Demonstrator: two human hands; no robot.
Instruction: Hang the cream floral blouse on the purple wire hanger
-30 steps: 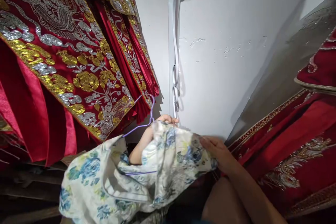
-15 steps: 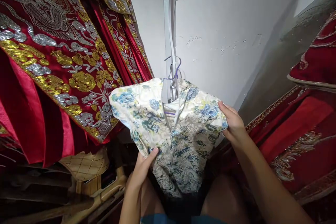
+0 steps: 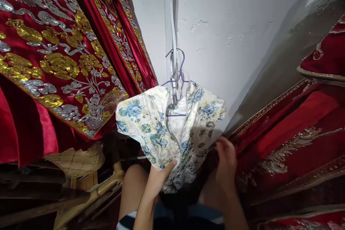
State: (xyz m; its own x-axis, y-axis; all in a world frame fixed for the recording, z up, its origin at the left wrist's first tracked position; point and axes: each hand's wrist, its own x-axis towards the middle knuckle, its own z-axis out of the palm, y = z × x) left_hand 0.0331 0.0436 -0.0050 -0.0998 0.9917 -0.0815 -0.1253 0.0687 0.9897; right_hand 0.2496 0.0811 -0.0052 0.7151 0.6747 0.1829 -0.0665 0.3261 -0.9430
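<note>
A white short-sleeved floral top [image 3: 155, 125] with blue flowers and a deep V neckline hangs on a purple wire hanger [image 3: 181, 75]. My left hand [image 3: 161, 176] grips the front of the top low on its left side, the thumb lying over the cloth and the other fingers behind it. To the right of the garment is my right hand [image 3: 226, 156], apart from the cloth, with its fingers loosely bent and nothing visible in them. The hanger's hook sits at a pale strap [image 3: 174, 25] that runs down the wall.
Red cloth with gold and silver sequins [image 3: 61, 54] hangs at the left. More red embroidered cloth [image 3: 293, 133] fills the right side. A wooden chair with a quilted tan cushion [image 3: 78, 161] stands at lower left. Behind is a chipped white wall [image 3: 221, 18].
My right hand has let go of the right sleeve and moved down. My left hand has shifted right, still on the cloth. More of the hanger shows above the neckline.
</note>
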